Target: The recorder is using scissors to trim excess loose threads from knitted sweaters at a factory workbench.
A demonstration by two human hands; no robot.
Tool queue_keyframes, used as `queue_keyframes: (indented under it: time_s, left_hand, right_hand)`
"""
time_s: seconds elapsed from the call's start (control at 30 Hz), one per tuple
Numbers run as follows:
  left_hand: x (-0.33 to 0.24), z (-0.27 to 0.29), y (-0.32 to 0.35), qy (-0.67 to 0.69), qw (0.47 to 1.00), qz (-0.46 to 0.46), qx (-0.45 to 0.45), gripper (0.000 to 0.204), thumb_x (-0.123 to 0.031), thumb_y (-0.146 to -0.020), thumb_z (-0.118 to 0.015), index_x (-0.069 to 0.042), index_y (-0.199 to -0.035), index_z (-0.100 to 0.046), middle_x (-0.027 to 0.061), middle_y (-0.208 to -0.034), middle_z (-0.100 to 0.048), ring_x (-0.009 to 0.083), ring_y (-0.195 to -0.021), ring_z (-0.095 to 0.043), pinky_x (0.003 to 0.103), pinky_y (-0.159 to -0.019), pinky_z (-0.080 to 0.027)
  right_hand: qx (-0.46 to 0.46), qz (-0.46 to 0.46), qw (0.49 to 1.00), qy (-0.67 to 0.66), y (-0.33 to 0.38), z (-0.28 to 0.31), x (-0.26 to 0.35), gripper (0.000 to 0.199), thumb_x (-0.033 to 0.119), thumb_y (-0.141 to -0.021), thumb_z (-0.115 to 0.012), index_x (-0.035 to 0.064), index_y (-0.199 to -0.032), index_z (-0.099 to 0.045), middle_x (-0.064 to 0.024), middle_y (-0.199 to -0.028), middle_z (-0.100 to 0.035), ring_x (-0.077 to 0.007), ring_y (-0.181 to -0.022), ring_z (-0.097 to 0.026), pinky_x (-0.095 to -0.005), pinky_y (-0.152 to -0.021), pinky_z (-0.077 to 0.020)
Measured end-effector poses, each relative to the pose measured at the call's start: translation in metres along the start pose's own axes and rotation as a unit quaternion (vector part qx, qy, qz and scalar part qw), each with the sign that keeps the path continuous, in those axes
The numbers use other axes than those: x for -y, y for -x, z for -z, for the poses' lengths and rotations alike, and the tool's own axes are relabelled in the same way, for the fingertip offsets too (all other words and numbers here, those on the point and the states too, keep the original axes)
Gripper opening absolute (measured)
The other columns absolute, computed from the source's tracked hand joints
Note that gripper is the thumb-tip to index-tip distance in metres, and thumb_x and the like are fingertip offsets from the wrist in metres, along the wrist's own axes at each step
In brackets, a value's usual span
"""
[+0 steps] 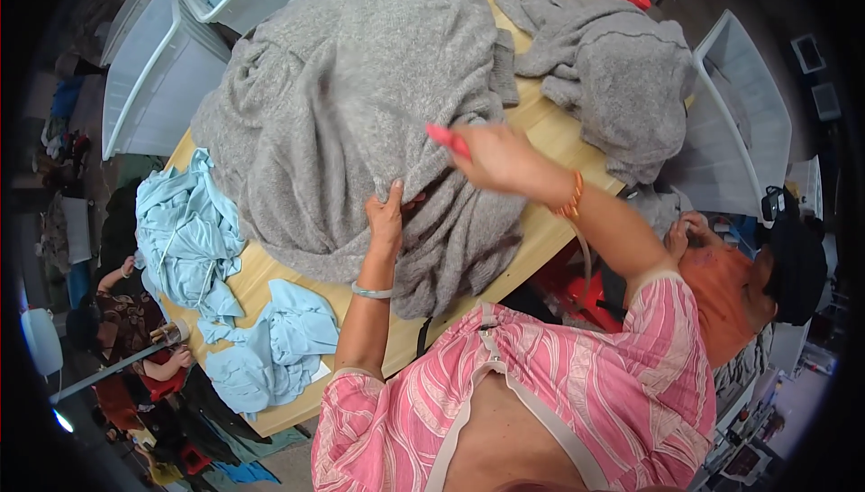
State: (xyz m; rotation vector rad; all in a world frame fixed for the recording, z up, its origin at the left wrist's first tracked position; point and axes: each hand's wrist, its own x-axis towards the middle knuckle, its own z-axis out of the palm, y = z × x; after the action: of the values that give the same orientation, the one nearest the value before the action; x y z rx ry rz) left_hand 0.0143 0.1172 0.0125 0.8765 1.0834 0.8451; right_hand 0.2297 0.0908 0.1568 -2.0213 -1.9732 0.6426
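Note:
A large heap of grey knitted fabric (306, 113) covers the middle of the wooden table. My left hand (386, 219) grips an edge of it near the front, thumb on top and the other fingers partly tucked beneath the cloth. In my right hand (505, 160) is a tool with a pinkish-red handle (448, 141), held above the heap to the right of my left hand. Motion blurs the tool's far end, so its exact kind cannot be made out.
Light blue garments (189, 240) lie along the table's left side. More grey knitwear (622, 77) is piled at the right. White plastic bins (162, 77) stand at the back left, another bin (734, 113) at the right. Co-workers sit at both sides; one wears orange (716, 289).

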Motion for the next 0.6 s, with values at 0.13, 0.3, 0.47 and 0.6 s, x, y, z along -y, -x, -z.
queue_keyframes:
  time_s: [0.13,0.3,0.47,0.6]
  left_hand:
    - [-0.006,-0.008,-0.001,0.027,1.000,-0.005,-0.003,0.031,-0.021,-0.088,-0.063,0.004,-0.105,-0.058,0.0113,-0.096,-0.066,0.0233,-0.074,-0.068,0.028,-0.061,-0.051]
    - [-0.005,0.039,-0.008,0.016,0.998,-0.052,-0.040,0.026,-0.016,-0.090,-0.061,0.005,-0.105,-0.059,0.0088,-0.095,-0.064,0.0175,-0.080,-0.063,0.031,-0.068,-0.055]
    - [-0.046,0.133,-0.002,-0.018,0.975,-0.122,-0.186,0.029,-0.021,-0.086,-0.066,-0.001,-0.107,-0.061,0.0063,-0.096,-0.064,0.0141,-0.078,-0.061,0.027,-0.064,-0.050]
    - [-0.066,0.168,0.028,-0.057,0.986,-0.021,-0.152,0.031,-0.025,-0.086,-0.066,-0.004,-0.108,-0.060,0.0061,-0.098,-0.065,0.0150,-0.077,-0.063,0.027,-0.062,-0.051]
  right_hand:
    - [-0.045,-0.065,0.997,0.011,-0.032,0.024,-0.009,0.027,0.028,-0.083,-0.059,0.0031,-0.092,-0.059,-0.0214,-0.084,-0.064,-0.0395,-0.083,-0.062,-0.0491,-0.073,-0.0479]
    - [0.047,-0.001,0.999,-0.028,0.040,0.024,-0.005,0.032,0.029,-0.084,-0.060,0.0026,-0.103,-0.058,-0.0224,-0.085,-0.063,-0.0431,-0.085,-0.059,-0.0491,-0.074,-0.0457]
    - [0.058,-0.033,0.997,-0.046,0.124,0.005,-0.029,0.034,0.025,-0.084,-0.061,0.0027,-0.109,-0.056,-0.0231,-0.078,-0.061,-0.0437,-0.077,-0.058,-0.0454,-0.068,-0.0454]
    - [0.037,-0.111,0.984,-0.133,0.145,-0.014,-0.036,0.035,0.023,-0.085,-0.060,0.0017,-0.112,-0.055,-0.0224,-0.076,-0.061,-0.0419,-0.073,-0.059,-0.0413,-0.066,-0.0461]
